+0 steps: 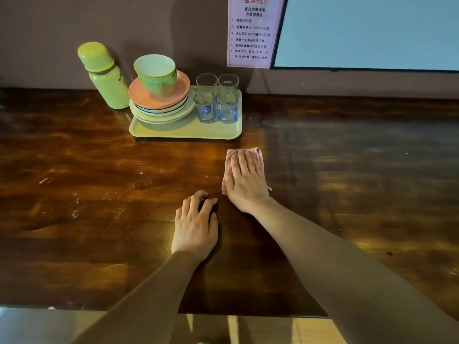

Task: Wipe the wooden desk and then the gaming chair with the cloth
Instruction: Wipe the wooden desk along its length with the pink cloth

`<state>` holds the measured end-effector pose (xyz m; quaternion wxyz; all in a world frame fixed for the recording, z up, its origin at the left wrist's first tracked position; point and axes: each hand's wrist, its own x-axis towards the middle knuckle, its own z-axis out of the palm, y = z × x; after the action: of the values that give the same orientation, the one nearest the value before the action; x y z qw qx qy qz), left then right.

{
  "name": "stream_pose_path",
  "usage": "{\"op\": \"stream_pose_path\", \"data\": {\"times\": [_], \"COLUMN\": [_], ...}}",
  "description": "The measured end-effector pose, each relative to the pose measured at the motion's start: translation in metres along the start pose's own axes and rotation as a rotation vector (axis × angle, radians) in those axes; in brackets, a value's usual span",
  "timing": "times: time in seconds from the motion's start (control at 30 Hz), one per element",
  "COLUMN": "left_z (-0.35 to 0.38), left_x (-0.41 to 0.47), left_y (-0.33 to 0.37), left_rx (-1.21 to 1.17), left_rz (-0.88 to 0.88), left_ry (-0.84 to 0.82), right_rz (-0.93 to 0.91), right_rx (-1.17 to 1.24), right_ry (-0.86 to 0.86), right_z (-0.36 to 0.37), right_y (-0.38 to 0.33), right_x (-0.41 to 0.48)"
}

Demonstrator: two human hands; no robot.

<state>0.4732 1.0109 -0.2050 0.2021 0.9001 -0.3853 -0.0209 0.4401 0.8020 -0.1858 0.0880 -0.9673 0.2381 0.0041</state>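
Looking down through the head camera, I see the wooden desk [99, 194] filling most of the view, dark and glossy, with pale smears out to the left of the hands. Beyond the hands rises a brownish wall [62, 26], with a pale screen [372, 31] up and to the right of the right hand and a pink printed notice [253, 33] beside it. Beyond the left hand, against the wall, a yellow tray [183, 131] carries stacked plates [159, 100] topped by nested bowls [156, 73], plus four glasses [227, 108]. A green bottle [105, 78] stands just left of the tray. The right hand [246, 180] lies flat, fingers straight, pressing the pink cloth [229, 155]. The cloth sits under palm and fingers, its edges showing past the fingertips and along the hand's left side. The left hand [196, 227] rests nearer me and to the left, fingers loosely bent on bare wood, holding nothing.
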Motion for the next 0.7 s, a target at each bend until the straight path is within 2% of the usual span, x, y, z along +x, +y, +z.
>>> {"op": "stream_pose_path", "data": {"times": [0.2, 0.33, 0.47, 0.7], "left_z": [-0.004, -0.01, -0.01, -0.006], "left_x": [0.0, -0.002, -0.001, 0.001], "left_y": [0.002, 0.006, 0.003, 0.0], "left_rx": [-0.002, -0.01, 0.011, 0.022], "left_rz": [-0.011, -0.026, -0.017, 0.004], "left_ry": [-0.026, -0.053, -0.071, -0.06], "right_rz": [-0.03, 0.137, 0.299, 0.094], "right_rx": [-0.046, -0.064, -0.004, -0.08], "right_ry": [0.076, 0.069, 0.132, 0.054], "right_z": [0.005, 0.016, 0.01, -0.004], "right_y": [-0.012, -0.03, -0.035, -0.011], "right_x": [-0.042, -0.075, -0.032, 0.045]}}
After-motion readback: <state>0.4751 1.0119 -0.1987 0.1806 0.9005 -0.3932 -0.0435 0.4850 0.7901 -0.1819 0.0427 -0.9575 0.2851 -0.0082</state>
